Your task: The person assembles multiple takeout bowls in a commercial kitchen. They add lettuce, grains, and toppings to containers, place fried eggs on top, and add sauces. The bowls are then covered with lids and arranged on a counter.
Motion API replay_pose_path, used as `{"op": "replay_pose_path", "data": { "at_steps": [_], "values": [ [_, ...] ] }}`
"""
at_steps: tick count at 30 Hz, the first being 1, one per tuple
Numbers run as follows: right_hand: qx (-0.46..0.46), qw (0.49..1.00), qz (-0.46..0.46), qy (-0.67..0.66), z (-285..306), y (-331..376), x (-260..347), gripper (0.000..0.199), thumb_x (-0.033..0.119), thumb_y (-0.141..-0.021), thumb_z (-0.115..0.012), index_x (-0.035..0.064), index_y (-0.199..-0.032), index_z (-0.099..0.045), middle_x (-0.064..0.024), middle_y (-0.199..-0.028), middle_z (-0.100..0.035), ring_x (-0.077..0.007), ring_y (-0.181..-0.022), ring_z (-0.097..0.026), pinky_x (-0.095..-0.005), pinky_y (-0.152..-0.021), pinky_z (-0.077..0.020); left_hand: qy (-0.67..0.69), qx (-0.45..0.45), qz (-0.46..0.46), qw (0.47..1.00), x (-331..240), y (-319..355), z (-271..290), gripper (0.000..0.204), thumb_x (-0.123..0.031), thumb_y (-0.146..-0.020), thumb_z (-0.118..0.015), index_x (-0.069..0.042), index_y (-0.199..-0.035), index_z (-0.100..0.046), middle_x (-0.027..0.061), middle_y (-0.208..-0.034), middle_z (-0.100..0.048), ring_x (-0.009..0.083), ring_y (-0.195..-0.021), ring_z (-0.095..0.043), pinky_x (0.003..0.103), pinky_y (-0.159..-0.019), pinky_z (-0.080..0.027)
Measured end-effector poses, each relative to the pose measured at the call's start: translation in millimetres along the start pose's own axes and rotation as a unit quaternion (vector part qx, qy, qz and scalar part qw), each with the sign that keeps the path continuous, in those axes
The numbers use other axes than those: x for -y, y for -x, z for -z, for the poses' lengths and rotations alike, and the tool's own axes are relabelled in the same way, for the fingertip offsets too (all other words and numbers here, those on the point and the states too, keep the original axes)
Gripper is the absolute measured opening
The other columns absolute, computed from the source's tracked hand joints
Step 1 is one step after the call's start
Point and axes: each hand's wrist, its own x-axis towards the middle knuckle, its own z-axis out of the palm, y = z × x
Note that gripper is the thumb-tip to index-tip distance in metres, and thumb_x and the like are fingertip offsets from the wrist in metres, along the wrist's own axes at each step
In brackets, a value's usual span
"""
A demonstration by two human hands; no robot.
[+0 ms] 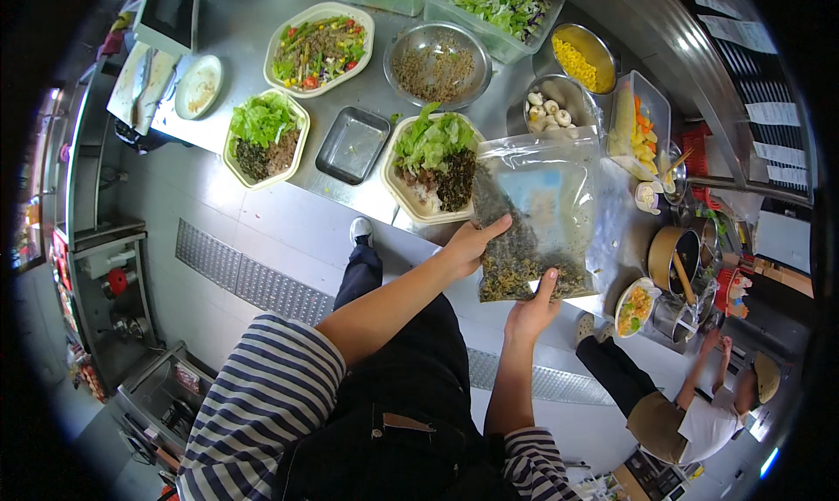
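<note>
My left hand [477, 241] grips the left side of a clear zip bag [559, 204], its thumb pressed on the front. My right hand [531, 314] holds the bag's lower edge, thumb on top. Dark green seaweed-like flakes [516, 265] have gathered along the bag's bottom and left side. The bag is tilted, and its left edge overlaps a paper bowl [395, 191] at the counter's edge. In that bowl lie lettuce, dark flakes, brown meat and some white rice. Left of it, beyond a small metal tray [354, 147], a second bowl [229, 158] has similar contents.
Behind stand a large salad bowl [277, 36] and a metal bowl [402, 45] of ground meat. To the right are corn [575, 64], mushrooms [549, 112], a vegetable tub [662, 108] and a pot [662, 255]. A co-worker [677, 418] stands at lower right.
</note>
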Motion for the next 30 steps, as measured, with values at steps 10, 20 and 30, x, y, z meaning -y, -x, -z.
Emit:
{"op": "replay_pose_path", "data": {
  "at_steps": [10, 20, 30],
  "values": [
    [0.214, 0.865, -0.291, -0.348, 12.2, -11.3, -46.1, 0.054, 0.045, -0.095, -0.049, 0.0118, -0.137, -0.041, -0.0050, -0.136, -0.048, -0.0239, -0.125, -0.045, -0.0430, -0.106, -0.0343, -0.393, -0.050, -0.295, 0.869, -15.7, 59.3, -40.5, 0.064, -0.020, -0.073, -0.080, 0.003, -0.125, -0.049, 0.0104, -0.109, -0.063, 0.0169, -0.100, -0.059, 0.031, -0.090, -0.046],
    [0.473, 0.759, -0.343, -0.286, -208.1, 29.2, -17.1, 0.069, 0.057, -0.082, -0.060, 0.0132, -0.134, -0.045, -0.0049, -0.135, -0.050, -0.0242, -0.125, -0.045, -0.0433, -0.107, -0.0340, -0.361, -0.211, -0.569, 0.708, -169.2, 151.7, -50.0, 0.033, -0.020, -0.084, -0.070, 0.003, -0.106, -0.061, 0.0094, -0.093, -0.067, 0.0135, -0.086, -0.060, 0.030, -0.078, -0.049],
    [0.543, 0.809, -0.222, 0.043, -475.7, 77.3, -62.8, 0.048, 0.035, -0.094, -0.056, 0.0031, -0.128, -0.046, -0.0135, -0.115, -0.059, -0.0222, -0.100, -0.060, -0.0337, -0.087, -0.0489, -0.400, -0.331, -0.730, 0.444, -523.3, 165.8, 66.1, 0.030, -0.022, -0.090, -0.064, 0.008, -0.090, -0.067, 0.0063, -0.073, -0.067, 0.0095, -0.068, -0.056, 0.028, -0.065, -0.046]
  ]
}}
